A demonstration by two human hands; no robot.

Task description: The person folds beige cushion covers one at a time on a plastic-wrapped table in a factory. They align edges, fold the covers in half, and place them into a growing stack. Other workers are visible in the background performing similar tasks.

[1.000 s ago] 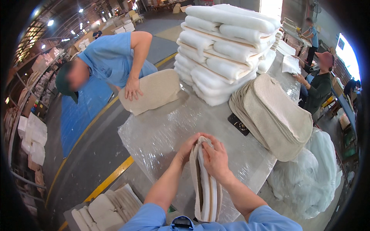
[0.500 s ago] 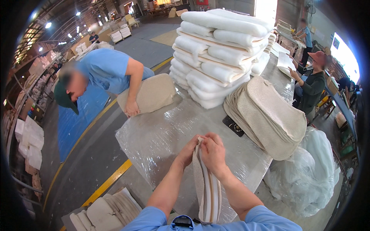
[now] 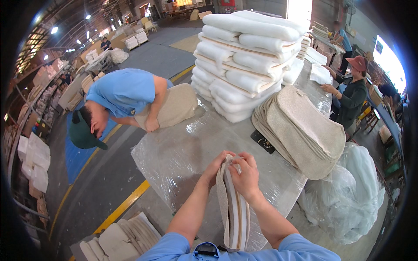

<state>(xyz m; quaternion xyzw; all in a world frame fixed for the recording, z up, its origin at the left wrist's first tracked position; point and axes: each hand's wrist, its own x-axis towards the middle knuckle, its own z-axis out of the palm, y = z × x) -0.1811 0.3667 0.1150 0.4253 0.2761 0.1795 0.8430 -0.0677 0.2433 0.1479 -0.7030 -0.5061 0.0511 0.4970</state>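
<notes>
Upright and edge-on in front of me stands a beige fabric cushion cover (image 3: 223, 204), with white and brown layers showing along its open side. My left hand (image 3: 216, 168) grips the top of the cover from the left, fingers closed on its edge. Against the same upper end, the bent fingers of my right hand (image 3: 245, 177) pinch the fabric. Just beyond my hands to the right lies a stack of beige fabric covers (image 3: 305, 130), next to a small black patterned object (image 3: 263, 142).
A tall pile of folded white padding (image 3: 248, 65) stands on the plastic-covered table (image 3: 170, 161). At the left, a co-worker (image 3: 126, 89) bends over a beige piece (image 3: 178, 104). Clear plastic bags (image 3: 348, 195) bulge at the right, and folded beige pieces (image 3: 119, 239) lie lower left.
My right hand has shifted slightly right and its fingers have spread a little from the left hand. The cover's top gapes wider. The co-worker at left has bent lower, toward the table.
</notes>
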